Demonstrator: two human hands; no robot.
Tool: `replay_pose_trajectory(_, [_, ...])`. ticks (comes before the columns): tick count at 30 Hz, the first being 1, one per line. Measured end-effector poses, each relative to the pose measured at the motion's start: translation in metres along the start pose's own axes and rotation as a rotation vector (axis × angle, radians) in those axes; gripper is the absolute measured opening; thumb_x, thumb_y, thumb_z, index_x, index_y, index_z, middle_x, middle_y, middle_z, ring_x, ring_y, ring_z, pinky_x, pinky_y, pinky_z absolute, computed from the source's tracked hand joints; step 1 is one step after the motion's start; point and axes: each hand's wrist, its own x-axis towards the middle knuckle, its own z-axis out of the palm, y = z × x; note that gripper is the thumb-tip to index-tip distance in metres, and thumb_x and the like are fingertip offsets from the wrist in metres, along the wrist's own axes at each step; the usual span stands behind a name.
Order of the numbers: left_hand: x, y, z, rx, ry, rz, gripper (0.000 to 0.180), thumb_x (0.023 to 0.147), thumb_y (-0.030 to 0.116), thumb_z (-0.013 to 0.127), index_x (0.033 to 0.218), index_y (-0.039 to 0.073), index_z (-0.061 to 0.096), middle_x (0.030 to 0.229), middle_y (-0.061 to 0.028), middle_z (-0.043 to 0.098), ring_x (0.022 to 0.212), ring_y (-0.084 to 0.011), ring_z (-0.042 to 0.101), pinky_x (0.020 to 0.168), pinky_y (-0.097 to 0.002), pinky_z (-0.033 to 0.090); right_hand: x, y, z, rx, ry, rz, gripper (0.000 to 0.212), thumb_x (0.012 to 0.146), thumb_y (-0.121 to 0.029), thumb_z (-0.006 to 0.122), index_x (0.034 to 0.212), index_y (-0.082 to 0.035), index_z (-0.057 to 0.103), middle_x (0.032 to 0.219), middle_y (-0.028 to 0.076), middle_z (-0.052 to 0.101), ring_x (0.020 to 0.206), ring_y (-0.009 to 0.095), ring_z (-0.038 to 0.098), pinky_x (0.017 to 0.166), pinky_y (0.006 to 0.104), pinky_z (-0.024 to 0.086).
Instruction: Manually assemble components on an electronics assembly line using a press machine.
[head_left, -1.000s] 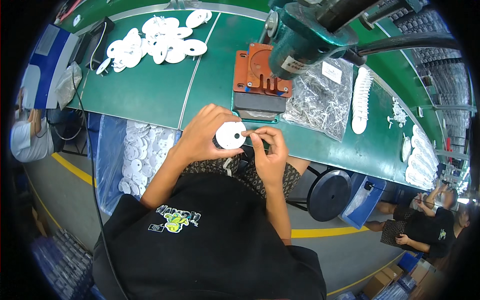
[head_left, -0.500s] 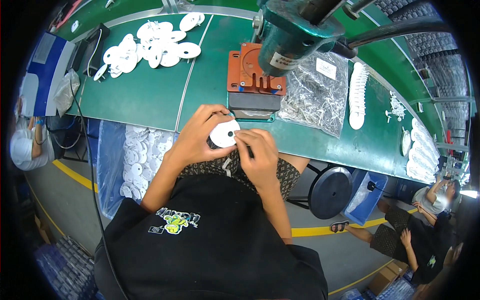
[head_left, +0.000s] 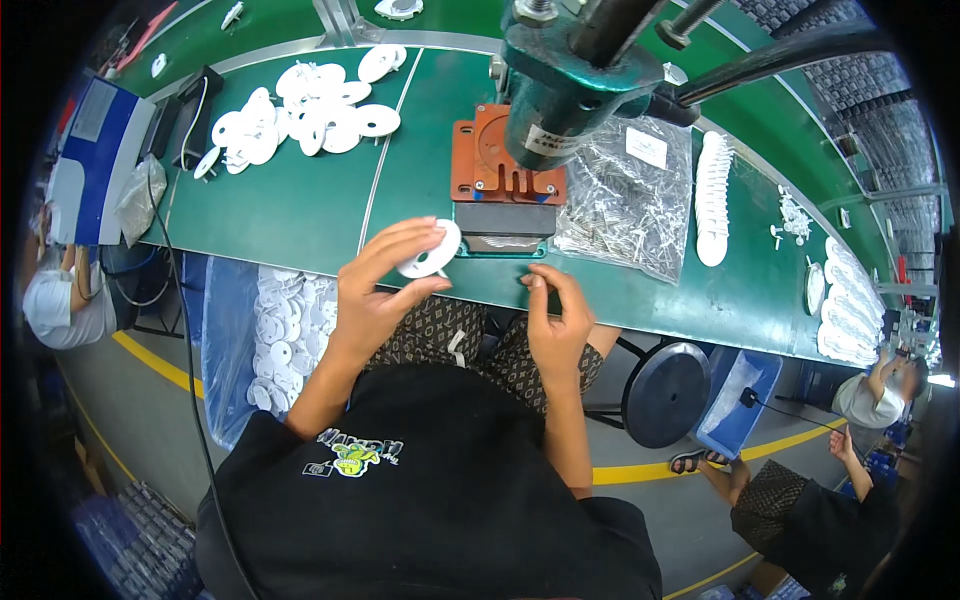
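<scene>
My left hand (head_left: 375, 285) is closed on a white disc (head_left: 447, 250) with a hole, held by the edge between thumb and fingers. The disc is tilted, and a short stem sticks out at its lower side. Hand and disc are at the front edge of the green table (head_left: 300, 215). My right hand (head_left: 560, 315) is apart from the disc, to its right, thumb and forefinger pinched together. Whatever is in that pinch is too small to name. Just beyond both hands stands a teal press (head_left: 560, 90) with an orange fixture (head_left: 485, 150) on a dark base.
A clear bag of metal pins (head_left: 620, 215) lies right of the press, beside a row of stacked white discs (head_left: 712, 200). Loose white discs (head_left: 310, 110) are piled at the back left. Below the table edge, a blue-lined container (head_left: 225, 340) holds more. A black round stool (head_left: 667, 395) stands right.
My right hand has left the disc and moved right. My left hand has tilted the disc, so its stem now shows. The view has shifted slightly.
</scene>
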Motion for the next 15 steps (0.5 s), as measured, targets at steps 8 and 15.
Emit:
replay_pose_trajectory(8, [0.070,0.013,0.046,0.256,0.040,0.504,0.032,0.066,0.013,0.085,0.095,0.001,0.075,0.102,-0.0104,0.073,0.110,-0.0314,0.065,0.091,-0.0408,0.054,0.002,0.006,0.014,-0.219,0.068,-0.259,0.015,0.080,0.003,0.068,0.093,-0.003,0.069,0.081,0.007,0.068,0.072,0.026,0.062,0.067,0.0370,0.048])
replay_pose_trajectory(15, [0.067,0.018,0.038,0.236,0.002,0.605,0.033,0.068,0.017,0.084,0.096,0.004,0.074,0.098,-0.0086,0.072,0.096,-0.0282,0.068,0.090,-0.0471,0.053,0.001,0.011,0.012,-0.249,0.100,-0.339,0.017,0.077,0.003,0.067,0.092,-0.004,0.068,0.083,0.007,0.067,0.072,0.026,0.061,0.066,0.0364,0.047])
